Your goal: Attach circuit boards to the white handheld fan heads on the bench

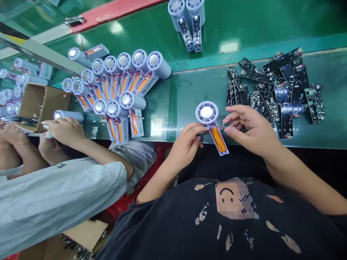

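While left hand point(187, 144) touches its neck, fan point(207, 112) lies near right hand point(252, 130)

Orange battery point(218, 140); green bench point(189, 86)

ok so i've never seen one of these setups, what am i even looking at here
There's no robot: a person works bare-handed, and the single picture comes from a camera on their head, looking forward and down. At the green bench, the left hand and right hand are at a small fan with an orange insert and thin wires; their exact grip is unclear. More fans stand left, circuit boards lie right. Farther left are a co-worker's hands.
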Tool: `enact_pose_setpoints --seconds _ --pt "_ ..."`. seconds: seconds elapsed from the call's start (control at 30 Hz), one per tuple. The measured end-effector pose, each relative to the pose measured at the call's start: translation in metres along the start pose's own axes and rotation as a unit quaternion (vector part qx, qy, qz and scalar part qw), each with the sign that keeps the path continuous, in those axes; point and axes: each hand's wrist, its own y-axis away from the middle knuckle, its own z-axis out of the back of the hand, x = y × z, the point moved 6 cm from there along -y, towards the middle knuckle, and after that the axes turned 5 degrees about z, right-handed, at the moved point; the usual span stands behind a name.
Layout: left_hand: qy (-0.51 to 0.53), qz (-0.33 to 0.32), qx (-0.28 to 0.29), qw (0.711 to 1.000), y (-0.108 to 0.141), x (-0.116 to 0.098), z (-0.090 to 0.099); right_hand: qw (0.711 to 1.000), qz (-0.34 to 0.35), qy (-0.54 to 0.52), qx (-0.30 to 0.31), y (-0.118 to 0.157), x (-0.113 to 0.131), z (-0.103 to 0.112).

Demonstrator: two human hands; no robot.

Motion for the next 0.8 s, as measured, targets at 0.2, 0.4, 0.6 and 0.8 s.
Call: enact_pose_setpoints --seconds 0.2,0.4,0.6,0.8 --pt "-0.018 0.004 0.007 1.000 0.001 0.004 0.000 0.985 0.057 0.163 -0.011 -0.004 0.014 0.016" --pt "-0.054 -0.008 0.008 0.998 0.001 0.001 -0.001 0.989 -0.022 0.148 0.010 -0.013 0.012 0.018" --pt "-0.126 0.003 -0.015 0.992 -0.001 0.000 0.001 0.949 -0.019 0.300 0.097 -0.015 0.004 0.011" --pt "-0.139 -0.033 -0.015 0.990 -0.002 -0.002 -0.001 0.925 0.087 0.369 0.004 -0.042 0.022 0.009"
